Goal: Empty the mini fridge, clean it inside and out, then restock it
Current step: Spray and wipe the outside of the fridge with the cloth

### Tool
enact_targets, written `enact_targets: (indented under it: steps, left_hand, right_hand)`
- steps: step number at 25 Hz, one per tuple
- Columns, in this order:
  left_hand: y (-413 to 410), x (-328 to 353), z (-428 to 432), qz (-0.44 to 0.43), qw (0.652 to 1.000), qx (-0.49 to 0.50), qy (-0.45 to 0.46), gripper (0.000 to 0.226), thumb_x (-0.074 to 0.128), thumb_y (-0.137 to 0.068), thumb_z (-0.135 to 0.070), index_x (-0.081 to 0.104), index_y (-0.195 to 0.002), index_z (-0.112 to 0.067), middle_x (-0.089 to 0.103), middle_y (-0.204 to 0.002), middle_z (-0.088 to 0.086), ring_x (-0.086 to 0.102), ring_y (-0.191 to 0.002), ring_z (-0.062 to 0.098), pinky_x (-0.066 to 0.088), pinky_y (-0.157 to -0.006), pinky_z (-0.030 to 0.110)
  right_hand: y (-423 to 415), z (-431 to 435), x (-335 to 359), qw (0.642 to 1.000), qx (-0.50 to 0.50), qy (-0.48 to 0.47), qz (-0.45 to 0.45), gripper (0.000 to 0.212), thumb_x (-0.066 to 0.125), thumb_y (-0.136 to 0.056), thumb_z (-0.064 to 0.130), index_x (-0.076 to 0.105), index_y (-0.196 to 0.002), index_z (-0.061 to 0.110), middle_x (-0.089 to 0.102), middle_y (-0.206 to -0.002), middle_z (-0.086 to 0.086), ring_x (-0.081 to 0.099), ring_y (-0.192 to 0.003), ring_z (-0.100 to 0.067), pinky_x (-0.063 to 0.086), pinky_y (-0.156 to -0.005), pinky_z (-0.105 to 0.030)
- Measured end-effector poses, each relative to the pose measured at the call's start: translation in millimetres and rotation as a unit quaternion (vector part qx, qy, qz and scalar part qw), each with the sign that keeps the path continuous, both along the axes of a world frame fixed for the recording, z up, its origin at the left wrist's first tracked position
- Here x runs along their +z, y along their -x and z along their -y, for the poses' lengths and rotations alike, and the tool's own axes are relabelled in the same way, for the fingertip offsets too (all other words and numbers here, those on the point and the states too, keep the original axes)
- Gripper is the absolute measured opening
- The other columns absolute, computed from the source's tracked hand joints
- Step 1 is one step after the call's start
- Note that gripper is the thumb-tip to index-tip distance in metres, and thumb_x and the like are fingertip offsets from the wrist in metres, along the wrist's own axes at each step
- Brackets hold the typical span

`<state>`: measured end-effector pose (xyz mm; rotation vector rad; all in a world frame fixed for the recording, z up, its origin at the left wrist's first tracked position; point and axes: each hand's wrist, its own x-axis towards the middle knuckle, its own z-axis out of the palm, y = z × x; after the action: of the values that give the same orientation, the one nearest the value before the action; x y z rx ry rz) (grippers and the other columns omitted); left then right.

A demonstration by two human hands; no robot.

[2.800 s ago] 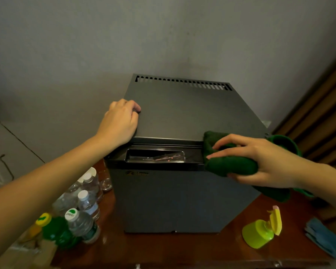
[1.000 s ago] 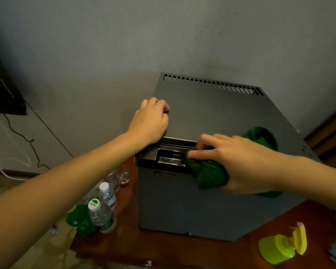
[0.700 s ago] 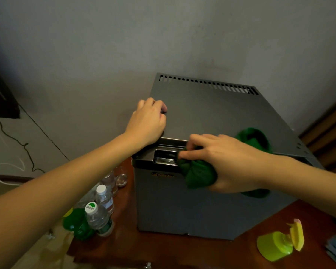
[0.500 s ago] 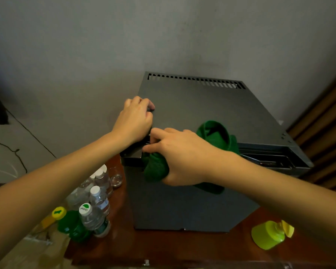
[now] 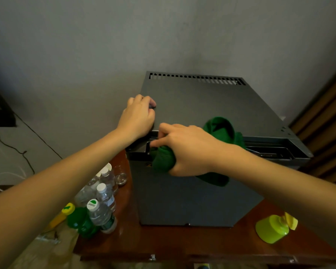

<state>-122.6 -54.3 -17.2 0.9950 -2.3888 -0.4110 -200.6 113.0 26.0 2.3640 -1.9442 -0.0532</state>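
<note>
A: What stood round it?

B: A plain grey wall (image 5: 163, 35) behind, brown slatted panelling (image 5: 322, 105) at the right, and a glossy reddish wooden table (image 5: 163, 243) beneath. The mini fridge (image 5: 202, 113) sat on that table against the wall. It was a dark grey metal box with a row of vent slots along the back of its top.

A: And the hands?

B: The left hand (image 5: 138, 117) clasped the top at its left edge, fingers curled. The right hand (image 5: 186, 150) gripped a bunched green cloth (image 5: 219, 129), soft and thick, pressed into the recess above the door at its left end. That hand and the cloth hid most of the recess.

A: Smaller things?

B: Left of the fridge were clear plastic water bottles (image 5: 103, 193) with white caps, a green bottle (image 5: 80, 220), a yellow-capped one (image 5: 66, 210) and a small glass (image 5: 121, 175). The left forearm covered part of that group. To the right stood a lime bottle (image 5: 272, 228) with its yellow flip lid open. A thin dark cable (image 5: 12, 148) ran down the wall

A: Any writing?

B: One white cap (image 5: 93, 204) bore a green mark and lettering, too small to read
</note>
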Motion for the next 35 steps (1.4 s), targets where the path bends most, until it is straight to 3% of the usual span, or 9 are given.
enact_targets:
  steps: [3,8,13,16,19,24,26,30,35]
  left_hand:
    - [-1.9,-0.4,0.5,0.005,1.000,0.000,-0.001,0.032,0.037,-0.090,-0.008,0.055,-0.116,-0.010,0.050,-0.123,0.013,0.037,-0.120,0.029,0.035,-0.099,0.041]
    - [-4.1,-0.3,0.2,-0.004,1.000,-0.008,-0.002,0.032,0.036,-0.093,-0.010,0.055,-0.119,-0.010,0.053,-0.123,0.009,0.040,-0.120,0.026,0.037,-0.101,0.041]
    - [-5.0,-2.1,-0.2,-0.110,0.992,-0.017,-0.053,0.034,0.035,-0.094,-0.007,0.054,-0.122,-0.011,0.058,-0.122,0.007,0.046,-0.120,0.024,0.039,-0.102,0.041]
    - [-15.1,4.4,1.3,-0.202,0.969,-0.024,-0.144,0.031,0.037,-0.096,-0.006,0.053,-0.121,-0.011,0.059,-0.118,0.005,0.056,-0.100,0.014,0.043,-0.084,0.015]
    - [-35.3,13.2,4.3,-0.252,0.949,-0.003,-0.190,0.028,0.038,-0.096,-0.003,0.051,-0.121,-0.005,0.060,-0.108,0.004,0.051,-0.075,0.002,0.036,-0.060,0.001]
    - [-82.9,16.3,-0.7,-0.321,0.924,0.021,-0.208,0.026,0.039,-0.097,-0.001,0.051,-0.120,-0.004,0.058,-0.091,-0.009,0.046,-0.068,0.000,0.035,-0.052,0.003]
    - [-92.9,14.8,-11.2,-0.306,0.929,0.002,-0.208,0.026,0.037,-0.098,-0.001,0.050,-0.119,-0.009,0.057,-0.092,-0.011,0.045,-0.068,0.001,0.036,-0.052,0.003]
    - [-95.4,11.0,-25.0,-0.282,0.941,-0.035,-0.186,0.024,0.037,-0.098,-0.003,0.051,-0.113,-0.016,0.058,-0.097,-0.014,0.049,-0.065,-0.003,0.037,-0.055,0.004]
    - [-101.8,14.3,-39.0,-0.201,0.966,-0.113,-0.119,0.026,0.041,-0.097,-0.004,0.057,-0.110,-0.021,0.061,-0.113,-0.005,0.055,-0.105,0.008,0.041,-0.088,0.015]
  right_hand:
    - [-2.7,0.7,-4.9,0.999,-0.008,0.027,-0.019,0.068,0.064,-0.077,0.043,0.040,-0.140,0.037,0.039,-0.117,0.005,0.046,-0.108,-0.020,0.036,-0.071,-0.033]
    - [53.4,-55.7,-2.6,0.997,-0.069,0.021,-0.015,0.064,0.065,-0.077,0.048,0.037,-0.135,0.048,0.037,-0.117,0.013,0.046,-0.105,-0.013,0.048,-0.078,-0.039]
    - [83.3,-103.9,-16.1,0.958,-0.245,0.095,0.110,0.057,0.072,-0.074,0.039,0.052,-0.127,0.045,0.042,-0.108,0.013,0.050,-0.098,-0.016,0.048,-0.077,-0.037]
    - [53.1,-55.0,-10.1,0.914,-0.327,0.101,0.220,0.031,0.065,-0.067,0.046,0.066,-0.097,0.040,0.054,-0.095,0.006,0.059,-0.089,-0.024,0.048,-0.073,-0.033]
    - [-19.2,11.8,-12.6,0.930,-0.293,0.097,0.200,0.032,0.061,-0.069,0.052,0.063,-0.085,0.024,0.060,-0.095,-0.003,0.061,-0.089,-0.029,0.043,-0.069,-0.029]
    - [-72.3,34.5,-29.2,0.968,-0.134,0.166,0.134,0.051,0.061,-0.077,0.049,0.059,-0.124,0.028,0.050,-0.111,-0.002,0.052,-0.102,-0.026,0.040,-0.076,-0.034]
    - [-41.8,2.1,-32.8,0.977,-0.093,0.160,0.106,0.063,0.064,-0.077,0.049,0.050,-0.136,0.032,0.050,-0.113,0.001,0.052,-0.100,-0.021,0.040,-0.074,-0.032]
    - [35.1,-72.4,-39.0,0.976,-0.117,0.176,0.041,0.064,0.072,-0.069,0.038,0.056,-0.131,0.034,0.052,-0.107,0.004,0.056,-0.094,-0.021,0.049,-0.072,-0.036]
    - [104.8,-101.2,5.2,0.961,-0.193,0.067,0.184,0.043,0.077,-0.072,0.020,0.064,-0.108,0.041,0.056,-0.102,0.013,0.061,-0.095,-0.016,0.048,-0.076,-0.028]
